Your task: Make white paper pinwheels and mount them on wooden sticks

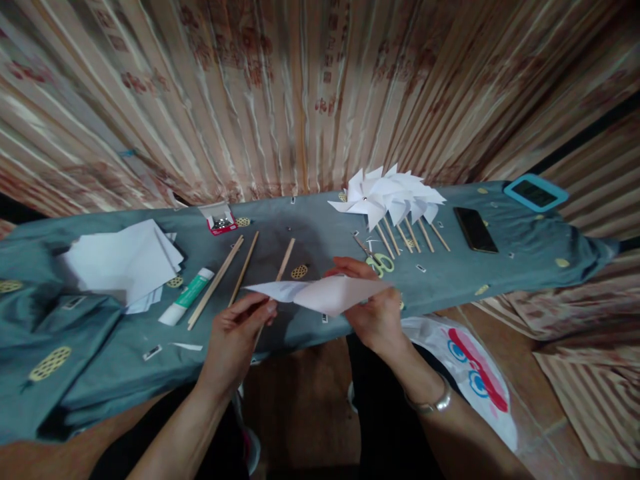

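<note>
A folded white paper pinwheel [330, 293] is held above the near edge of the table, between my two hands. My left hand [237, 337] pinches its left side with thumb and fingers. On the other side, my right hand [377, 317] grips the paper, with part of its fingers hidden behind it. Beneath the paper lies a wooden stick [286, 259], its middle covered from view. Just beyond my right hand are scissors [377, 259] with green handles.
Left on the cloth-covered table [320, 227] are white paper sheets [117, 260], a glue stick [186, 297], wooden sticks [217, 280] and a small box of pins [220, 220]. Right are several finished pinwheels [390, 193], a phone [475, 230] and a blue-framed device [536, 193]. A curtain [300, 100] hangs behind.
</note>
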### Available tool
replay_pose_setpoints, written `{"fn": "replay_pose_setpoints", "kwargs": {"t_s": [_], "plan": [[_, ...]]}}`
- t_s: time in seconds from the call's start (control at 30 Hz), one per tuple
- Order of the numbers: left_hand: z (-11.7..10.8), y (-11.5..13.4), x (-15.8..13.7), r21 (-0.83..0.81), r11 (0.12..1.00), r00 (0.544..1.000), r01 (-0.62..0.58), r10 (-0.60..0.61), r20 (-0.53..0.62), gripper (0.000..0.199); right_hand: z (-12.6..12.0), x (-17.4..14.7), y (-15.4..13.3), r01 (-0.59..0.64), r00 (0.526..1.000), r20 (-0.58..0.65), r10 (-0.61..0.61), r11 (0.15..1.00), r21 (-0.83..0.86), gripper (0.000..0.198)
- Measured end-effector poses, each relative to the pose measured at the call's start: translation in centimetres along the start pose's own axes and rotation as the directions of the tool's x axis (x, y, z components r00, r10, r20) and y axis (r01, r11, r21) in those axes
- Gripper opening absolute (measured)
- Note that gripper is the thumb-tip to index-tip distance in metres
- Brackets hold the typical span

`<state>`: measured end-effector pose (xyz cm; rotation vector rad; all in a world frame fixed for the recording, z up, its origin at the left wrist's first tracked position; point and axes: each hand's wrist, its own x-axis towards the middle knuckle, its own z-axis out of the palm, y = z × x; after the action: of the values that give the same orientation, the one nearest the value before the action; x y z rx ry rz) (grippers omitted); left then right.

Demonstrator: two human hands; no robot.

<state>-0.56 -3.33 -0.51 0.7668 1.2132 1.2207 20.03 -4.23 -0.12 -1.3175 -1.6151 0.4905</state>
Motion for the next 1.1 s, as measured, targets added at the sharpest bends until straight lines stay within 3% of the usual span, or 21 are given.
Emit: {"fn": "replay_pose_setpoints", "kwargs": {"t_s": [0.1,0.17,0.4,0.47,0.6,0.8,1.1], "plan": [[0.1,0.4,0.3,-0.110,0.991,0.995,0.078,-0.084,-0.049,0.036,0.0,0.8,-0.3,-0.126,0.989,-0.071,0.128,0.991,0.040,0.037],[-0.2,1.0,0.5,-0.127,0.990,0.995,0.057,-0.067,-0.074,0.036,0.1,1.3,-0.2,-0.182,0.976,-0.105,0.190,0.980,0.075,0.034],[-0.6,2.4,0.1,0.028,0.968,0.958,-0.251,0.253,-0.136,0.039,1.3,1.9,0.5,-0.294,0.948,-0.045,0.315,0.921,0.255,0.033],[0.0,1.8,0.0,0.056,0.969,0.964,-0.241,0.245,-0.098,0.048,1.9,2.1,0.5,-0.326,0.935,-0.029,0.354,0.888,0.324,0.033],[1.2,0.4,0.4,0.032,0.992,0.993,-0.121,0.121,0.010,0.056,2.6,2.4,0.4,-0.405,0.900,0.061,0.432,0.776,0.483,0.035],[2.6,0.1,0.6,-0.041,0.995,0.993,-0.092,0.094,0.074,0.046,2.8,2.1,0.1,-0.458,0.877,0.156,0.454,0.697,0.551,0.036],[2.6,-0.3,0.6,-0.017,0.994,0.990,-0.112,0.113,0.084,0.033,2.5,1.9,-0.1,-0.424,0.905,0.188,0.382,0.765,0.485,0.034]]}}
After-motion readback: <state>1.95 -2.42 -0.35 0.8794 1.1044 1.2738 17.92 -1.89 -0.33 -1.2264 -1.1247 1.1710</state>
